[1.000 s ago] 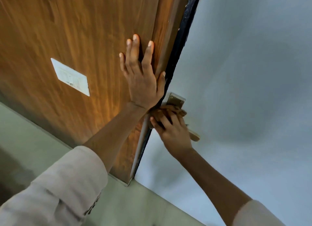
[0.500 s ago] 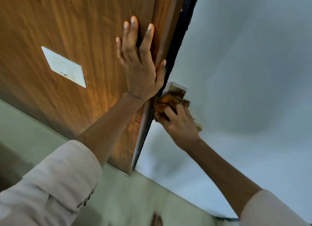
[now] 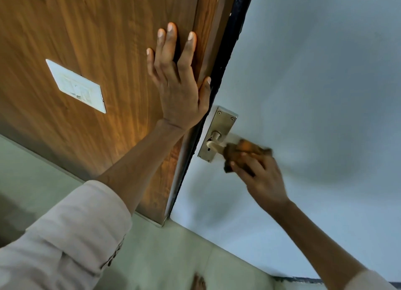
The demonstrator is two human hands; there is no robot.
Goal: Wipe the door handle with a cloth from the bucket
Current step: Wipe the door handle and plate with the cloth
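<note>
A brass door handle on its metal backplate sits on the pale grey door face, just right of the door's edge. My right hand grips a bunched orange-brown cloth wrapped around the outer end of the lever, which the cloth hides. The lever's root and the backplate are bare. My left hand lies flat with fingers spread on the brown wooden door leaf, the thumb at its edge. No bucket is in view.
A white rectangular label is stuck on the wooden door to the left. Pale green floor tiles lie below, with a bare foot at the bottom edge. A black strip runs along the door edge.
My right hand has slid the cloth from the base of the handle outward along the lever, uncovering the backplate and lever root. My left hand stays pressed on the wooden door.
</note>
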